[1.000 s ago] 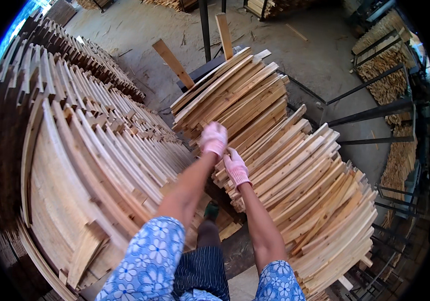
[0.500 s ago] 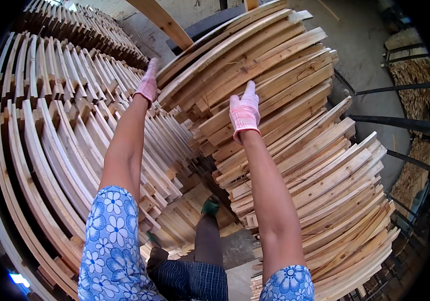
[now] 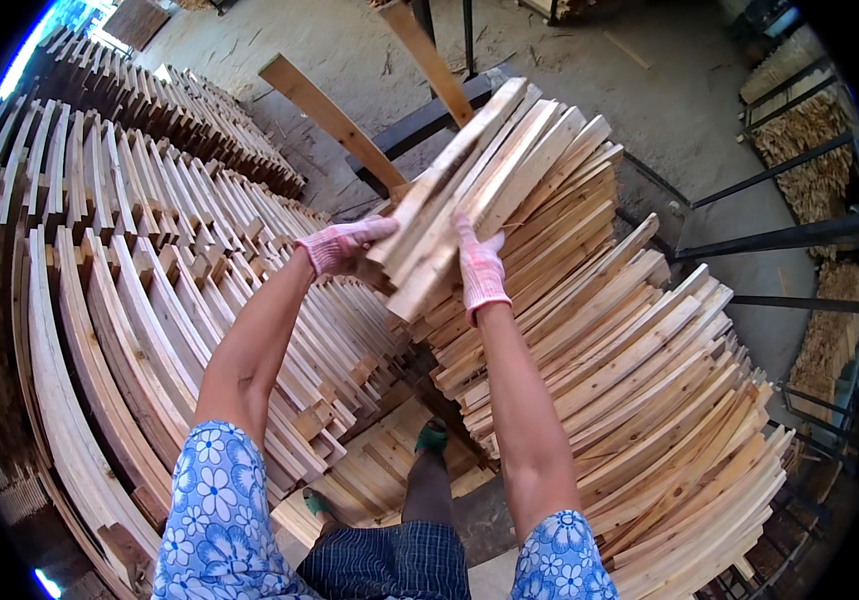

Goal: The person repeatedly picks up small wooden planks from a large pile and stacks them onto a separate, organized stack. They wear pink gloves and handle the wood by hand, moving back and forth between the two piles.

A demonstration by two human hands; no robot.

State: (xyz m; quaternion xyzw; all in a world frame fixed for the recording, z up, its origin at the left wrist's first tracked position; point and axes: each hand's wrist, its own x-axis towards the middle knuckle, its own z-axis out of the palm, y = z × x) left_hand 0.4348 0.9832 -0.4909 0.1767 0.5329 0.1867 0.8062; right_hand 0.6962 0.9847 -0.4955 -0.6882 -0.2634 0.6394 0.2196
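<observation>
Several pale wooden boards (image 3: pixel 449 215) are tilted up in a loose bundle above the far end of the right-hand stack. My left hand (image 3: pixel 349 243), in a pinkish-white knit glove, grips the bundle at its left side near the lower end. My right hand (image 3: pixel 482 268), gloved alike, holds it from the right, thumb along the top board and fingers partly hidden. Beneath and to the right lies the long stack of boards (image 3: pixel 599 350), layered closely together.
To the left stand rows of spaced boards (image 3: pixel 129 330) on crosswise pieces. Two wooden uprights (image 3: pixel 334 120) rise beyond the bundle beside a dark metal frame (image 3: pixel 429 130). Black metal bars (image 3: pixel 779 240) jut in at right. My feet stand on wooden planks (image 3: pixel 379 465).
Both hands have closed on several top boards, which are now lifted and turned steeper. My left hand has moved right and nearer. The view has shifted, showing more of the floor beyond.
</observation>
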